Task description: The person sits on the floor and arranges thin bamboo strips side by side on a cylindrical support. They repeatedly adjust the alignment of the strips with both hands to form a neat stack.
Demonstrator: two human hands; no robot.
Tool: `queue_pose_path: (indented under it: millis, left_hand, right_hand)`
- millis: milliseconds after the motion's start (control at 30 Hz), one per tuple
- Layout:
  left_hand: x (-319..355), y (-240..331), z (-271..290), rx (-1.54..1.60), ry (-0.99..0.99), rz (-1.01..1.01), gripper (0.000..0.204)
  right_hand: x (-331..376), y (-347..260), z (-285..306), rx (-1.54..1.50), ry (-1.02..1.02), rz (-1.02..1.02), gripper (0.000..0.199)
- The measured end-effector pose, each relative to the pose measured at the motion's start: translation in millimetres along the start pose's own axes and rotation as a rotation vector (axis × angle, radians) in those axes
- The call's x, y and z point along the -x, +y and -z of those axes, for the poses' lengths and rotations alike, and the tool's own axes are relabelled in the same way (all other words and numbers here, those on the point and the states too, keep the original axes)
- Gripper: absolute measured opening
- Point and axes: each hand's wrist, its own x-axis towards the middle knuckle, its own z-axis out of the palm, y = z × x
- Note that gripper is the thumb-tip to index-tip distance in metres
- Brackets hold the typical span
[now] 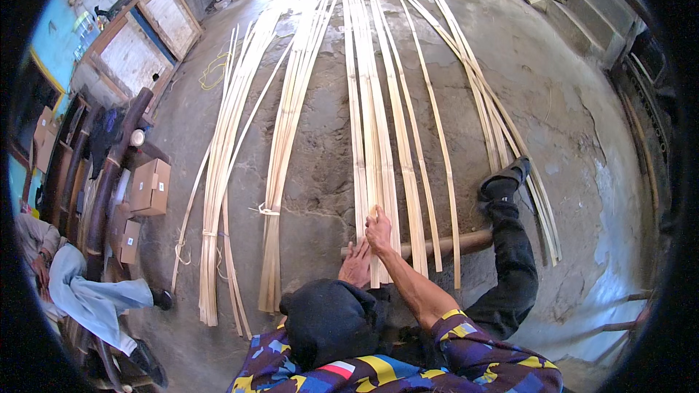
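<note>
Right hand [378, 233]: fingers curled down on the middle bamboo strips [375, 138], near their close ends; cannot tell if closed round one. Left hand [354, 266]: fingers flat, slightly spread, at left edge of same strips, just beside the right. Strips lying over a round pole [470, 242], stretching forward from fingers along concrete floor [320, 167]. Tied bundle [270, 258] off left, apart from both hands.

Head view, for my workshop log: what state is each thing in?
Left hand: open, fingers spread, by the middle strips
Right hand: appears closed on the middle strips
Middle strips: untied, lengthwise
Leftmost bundle: tied
Next bundle: tied
Rightmost strips: crossing
Pole: lying crosswise
Upper cardboard box: looks closed
</note>
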Motion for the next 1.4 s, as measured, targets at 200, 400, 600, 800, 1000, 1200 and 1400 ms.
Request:
queue_pose_path:
  millis: [200, 400, 600, 800, 1000, 1200, 1400]
  left_hand:
    - [-7, -8, -3, 0.113, 0.036, -0.015, 0.070]
    - [3, -11, 10, 0.097, 0.035, -0.023, 0.058]
    - [6, -13, 4, 0.111, 0.024, -0.024, 0.052]
    - [3, -19, -5, 0.067, 0.096, 0.003, 0.052]
    - [7, -16, 6, 0.252, 0.204, 0.059, 0.057]
    - [-6, -2, 13, 0.269, 0.209, 0.039, 0.072]
    - [-8, -5, 14, 0.240, 0.028, 0.073, 0.075]
  right_hand:
    - [17, 8, 5, 0.027, 0.011, 0.042, 0.048]
    - [4, 5, 11, 0.433, -0.105, 0.181, 0.049]
    - [-3, -10, 12, 0.543, -0.224, 0.171, 0.036]
    - [7, -9, 11, 0.603, -0.169, 0.088, 0.037]
    - [22, -11, 20, 0.697, -0.154, 0.180, 0.024]
    - [30, 4, 27, 0.693, -0.110, 0.230, 0.024]
    - [56, 18, 48, 0.915, -0.131, 0.463, 0.045]
